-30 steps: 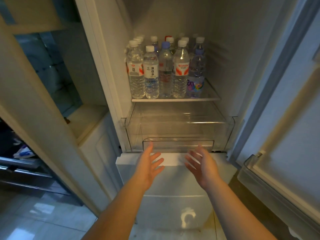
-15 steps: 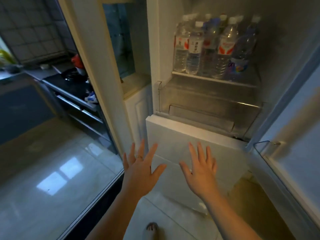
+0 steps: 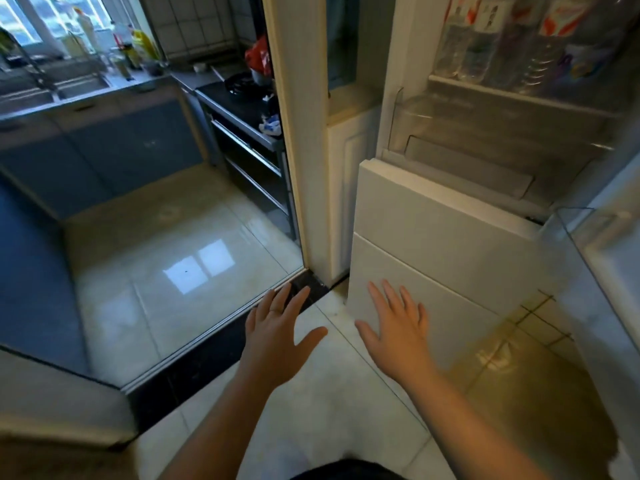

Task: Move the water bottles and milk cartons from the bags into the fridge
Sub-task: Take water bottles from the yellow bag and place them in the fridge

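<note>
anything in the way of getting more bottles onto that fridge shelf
Nothing bars the opening: the fridge door stands open at the right. The front of the shelf, though, is already lined with water bottles, which block the space behind them. Left hand and right hand are open and empty.

Glossy tiled floor; clear plastic bottles

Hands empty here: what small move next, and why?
Probably turn from the fridge to find the bags and pick up another item. The left hand and right hand are open and empty, water bottles already stand on the fridge shelf, and no bag or carton is in view.
</note>
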A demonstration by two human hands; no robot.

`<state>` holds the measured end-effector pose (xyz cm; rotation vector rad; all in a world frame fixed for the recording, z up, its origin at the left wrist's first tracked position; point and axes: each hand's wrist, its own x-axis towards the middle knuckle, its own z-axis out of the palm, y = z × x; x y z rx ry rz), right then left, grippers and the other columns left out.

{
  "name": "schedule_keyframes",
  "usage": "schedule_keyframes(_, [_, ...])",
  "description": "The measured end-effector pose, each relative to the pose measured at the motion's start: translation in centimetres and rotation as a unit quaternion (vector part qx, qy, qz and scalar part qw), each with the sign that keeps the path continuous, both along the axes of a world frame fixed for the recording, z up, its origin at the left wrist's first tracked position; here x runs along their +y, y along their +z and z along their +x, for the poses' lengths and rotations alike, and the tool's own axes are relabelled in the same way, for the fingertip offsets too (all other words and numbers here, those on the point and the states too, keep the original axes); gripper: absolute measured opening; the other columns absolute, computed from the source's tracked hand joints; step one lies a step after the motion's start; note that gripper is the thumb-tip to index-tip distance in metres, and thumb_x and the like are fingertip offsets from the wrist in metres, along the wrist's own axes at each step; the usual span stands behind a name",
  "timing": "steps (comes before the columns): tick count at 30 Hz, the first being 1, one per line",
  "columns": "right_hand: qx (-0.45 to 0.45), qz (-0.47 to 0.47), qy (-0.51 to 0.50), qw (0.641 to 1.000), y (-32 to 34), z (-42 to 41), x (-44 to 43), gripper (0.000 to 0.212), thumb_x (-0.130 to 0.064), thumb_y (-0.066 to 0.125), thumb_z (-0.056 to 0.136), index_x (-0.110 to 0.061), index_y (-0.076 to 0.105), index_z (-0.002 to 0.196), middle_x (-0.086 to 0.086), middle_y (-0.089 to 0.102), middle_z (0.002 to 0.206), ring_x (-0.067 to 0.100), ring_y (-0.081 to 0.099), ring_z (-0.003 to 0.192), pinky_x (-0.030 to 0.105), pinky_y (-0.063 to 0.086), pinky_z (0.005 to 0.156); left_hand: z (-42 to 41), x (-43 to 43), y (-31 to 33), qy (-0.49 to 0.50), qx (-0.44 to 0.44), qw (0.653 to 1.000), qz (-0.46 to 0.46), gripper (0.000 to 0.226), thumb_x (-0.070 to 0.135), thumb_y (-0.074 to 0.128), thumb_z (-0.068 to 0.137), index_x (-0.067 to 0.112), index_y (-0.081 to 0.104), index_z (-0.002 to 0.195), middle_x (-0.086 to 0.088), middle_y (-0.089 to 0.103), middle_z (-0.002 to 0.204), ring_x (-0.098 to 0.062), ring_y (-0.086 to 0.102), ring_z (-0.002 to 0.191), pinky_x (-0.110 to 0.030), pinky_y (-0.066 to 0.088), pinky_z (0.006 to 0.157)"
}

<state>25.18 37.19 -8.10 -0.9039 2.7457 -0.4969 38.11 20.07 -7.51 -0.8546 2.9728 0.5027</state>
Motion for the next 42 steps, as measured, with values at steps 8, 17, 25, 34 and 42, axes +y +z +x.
schedule_keyframes(8, [0.015, -0.015, 0.013, 1.000, 0.0, 7.7, 4.4, 0.065, -0.055, 0.036, 0.098, -0.037, 0.009, 0.154, -0.009, 0.008, 0.164, 0.020, -0.001, 0.151, 0.047, 0.000, 0.120, 7.8, 4.7, -0.6, -0.011, 0.035, 0.999, 0.010, 0.080, 0.078, 0.031, 0.084, 0.039, 0.019, 0.154, 0.006, 0.015, 0.164, -0.021, 0.007, 0.152, -0.050, 0.012, 0.122])
schedule_keyframes(17, [-0.006, -0.020, -0.019, 1.000, -2.0, 21.3, 14.2, 0.064, -0.053, 0.040, 0.097, -0.035, 0.015, 0.154, -0.009, 0.013, 0.162, 0.020, 0.004, 0.150, 0.047, 0.005, 0.120, 18.9, 12.1, -3.0, -0.040, 0.029, 0.998, 0.041, 0.098, 0.094, 0.006, 0.070, 0.042, 0.026, 0.151, 0.007, 0.025, 0.161, -0.023, 0.017, 0.150, -0.049, 0.017, 0.118])
schedule_keyframes(25, [-0.041, 0.037, -0.071, 0.996, -4.1, 29.5, 25.1, 0.066, -0.056, 0.037, 0.097, -0.038, 0.011, 0.154, -0.009, 0.007, 0.164, 0.022, 0.000, 0.151, 0.047, 0.003, 0.119, 26.0, 21.6, -4.6, -0.106, -0.027, 0.988, 0.106, 0.084, 0.085, 0.024, 0.079, 0.043, 0.024, 0.151, 0.006, 0.023, 0.161, -0.022, 0.015, 0.150, -0.047, 0.020, 0.120])
schedule_keyframes(34, [-0.028, 0.022, -0.135, 0.990, -3.6, 31.2, 39.2, 0.064, -0.053, 0.041, 0.097, -0.035, 0.016, 0.153, -0.009, 0.014, 0.162, 0.022, 0.005, 0.150, 0.049, 0.007, 0.119, 24.7, 35.5, -4.5, -0.200, -0.034, 0.974, 0.100, 0.071, 0.071, 0.039, 0.089, 0.043, 0.020, 0.151, 0.007, 0.019, 0.162, -0.019, 0.009, 0.150, -0.043, 0.014, 0.121])
schedule_keyframes(42, [-0.027, 0.031, -0.193, 0.980, -3.2, 30.1, 58.6, 0.067, -0.059, 0.033, 0.092, -0.033, 0.023, 0.153, -0.008, 0.019, 0.161, 0.024, 0.015, 0.148, 0.047, 0.014, 0.117, 21.3, 53.8, -4.6, -0.231, -0.023, 0.968, 0.095, 0.069, 0.069, 0.042, 0.090, 0.042, 0.022, 0.151, 0.008, 0.021, 0.161, -0.019, 0.009, 0.149, -0.040, 0.012, 0.119])
